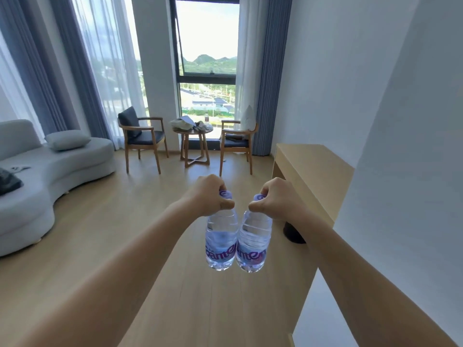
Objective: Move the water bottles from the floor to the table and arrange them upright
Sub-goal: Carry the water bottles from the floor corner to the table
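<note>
Two clear water bottles with purple-lettered labels and purple caps hang upright side by side above the wooden floor. My left hand (209, 196) grips the neck of the left bottle (221, 242). My right hand (274, 199) grips the neck of the right bottle (253, 244). The bottles nearly touch each other. A light wooden table (313, 166) stands against the white wall just to the right of my right hand, its top bare where it shows.
A dark round object (293, 234) sits under the table's near end. Farther off, a small round table (194, 132) with clutter stands between two wooden armchairs (141, 139) by the window. A grey sofa (37, 171) fills the left side.
</note>
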